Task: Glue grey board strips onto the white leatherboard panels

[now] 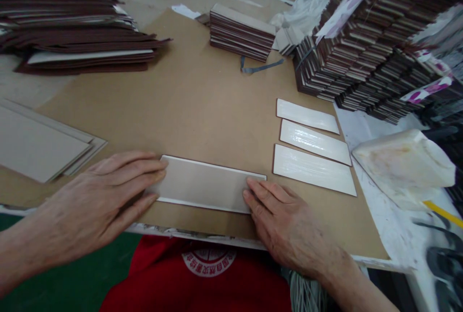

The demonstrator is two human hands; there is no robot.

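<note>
A long grey cardboard strip with white edges [206,184] lies near the front edge of the brown work board [202,90]. My left hand [104,196] rests flat on the strip's left end, fingers stretched out. Over the right end lies my right hand [285,220], fingers also flat and pressing down. Three glossy white strips [313,141] lie side by side to the right of the grey one, apart from both hands.
Stacks of dark brown sheets [75,32] sit at the back left. A short stack of strips [240,32] stands at the back centre, and a big pile [369,47] at the back right. Grey boards [39,143] lie left. A white lump [405,162] sits right.
</note>
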